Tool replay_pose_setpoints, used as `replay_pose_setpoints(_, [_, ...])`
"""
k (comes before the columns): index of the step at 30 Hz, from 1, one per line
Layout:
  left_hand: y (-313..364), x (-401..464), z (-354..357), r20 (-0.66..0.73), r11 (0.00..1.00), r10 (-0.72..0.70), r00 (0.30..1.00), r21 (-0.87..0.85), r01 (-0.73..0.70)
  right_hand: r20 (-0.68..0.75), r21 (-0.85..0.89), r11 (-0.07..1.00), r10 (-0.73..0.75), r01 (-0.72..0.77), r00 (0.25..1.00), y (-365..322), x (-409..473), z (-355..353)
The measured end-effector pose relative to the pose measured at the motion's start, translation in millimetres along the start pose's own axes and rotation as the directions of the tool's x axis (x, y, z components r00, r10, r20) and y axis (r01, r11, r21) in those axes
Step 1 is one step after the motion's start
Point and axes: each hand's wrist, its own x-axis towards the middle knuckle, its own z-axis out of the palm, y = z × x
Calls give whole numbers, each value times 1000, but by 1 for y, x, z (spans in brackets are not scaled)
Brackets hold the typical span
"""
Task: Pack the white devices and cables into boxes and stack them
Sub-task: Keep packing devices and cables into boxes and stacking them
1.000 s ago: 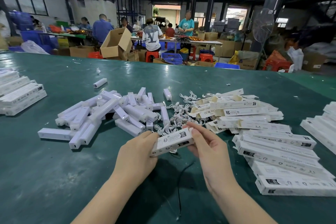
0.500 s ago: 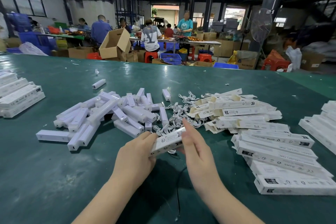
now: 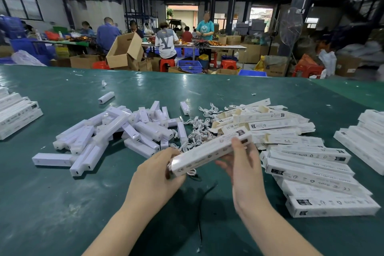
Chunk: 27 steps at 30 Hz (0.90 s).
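Your left hand (image 3: 154,174) covers the near end of the box (image 3: 209,151), so its flap cannot be read. The box is motion-blurred; its print is illegible. Contents are hidden. The stacks at far left (image 3: 16,116) and far right (image 3: 365,137) are cut by the frame edges.

We look from one head-worn wide-angle camera, forward and down, close over our left hand (image 3: 153,178) and right hand (image 3: 245,170) at a green table (image 3: 52,203); the workshop recedes beyond.
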Motion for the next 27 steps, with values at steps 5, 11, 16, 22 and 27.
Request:
replay_pose_setpoints(5, [5, -3, 2, 112, 985, 79, 991, -161, -61, 212, 51, 965, 241, -257, 947, -5, -9, 10])
replay_pose_setpoints(11, [-3, -1, 6, 116, 991, 77, 990, -115, -63, 222, 91, 940, 304, -330, 926, -2, -21, 20])
replay_pose_setpoints(16, [-4, -1, 8, 69, 989, 107, 992, -107, -99, 26, 577, 744, 394, -336, 919, -13, -17, 14])
replay_pose_setpoints(22, [-7, -2, 14, 119, 989, 107, 987, -115, -94, -102, 671, 661, 530, -335, 842, -20, -4, 8])
replay_pose_setpoints(27, [-7, -2, 13, 123, 988, 104, 987, -124, -88, -154, 614, 716, 521, -332, 840, -17, 5, 1])
